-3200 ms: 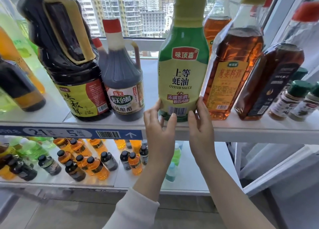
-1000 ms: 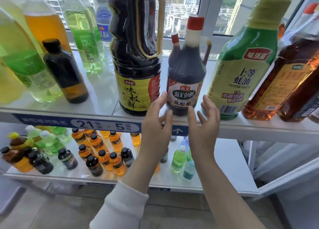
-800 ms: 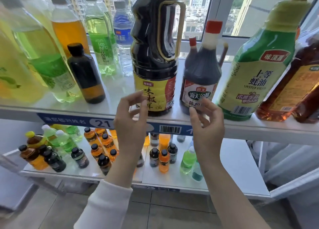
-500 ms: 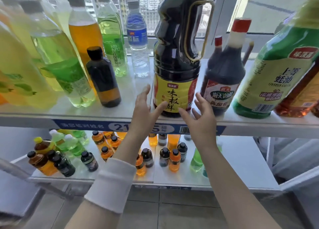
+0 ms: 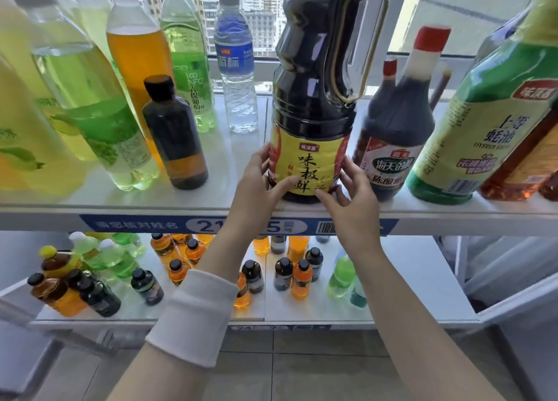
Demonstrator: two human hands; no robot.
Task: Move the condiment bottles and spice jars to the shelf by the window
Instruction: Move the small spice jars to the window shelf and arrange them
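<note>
Left hand (image 5: pixel 256 186) and right hand (image 5: pixel 353 201) clasp the soy jug (image 5: pixel 311 104) low, upright on window shelf (image 5: pixel 211 207); likely heavy, slick plastic, side handle (image 5: pixel 362 47) safer for 1-hand lifts.

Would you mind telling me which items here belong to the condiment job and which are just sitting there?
Job: soy sauce jug, gripped by left hand and right hand; red-capped vinegar bottle; green oyster sauce bottle; amber condiment bottle.
Lying about: water bottle; green drink bottles; orange drink bottle; small dark bottle; small drink bottles on the lower shelf.
</note>
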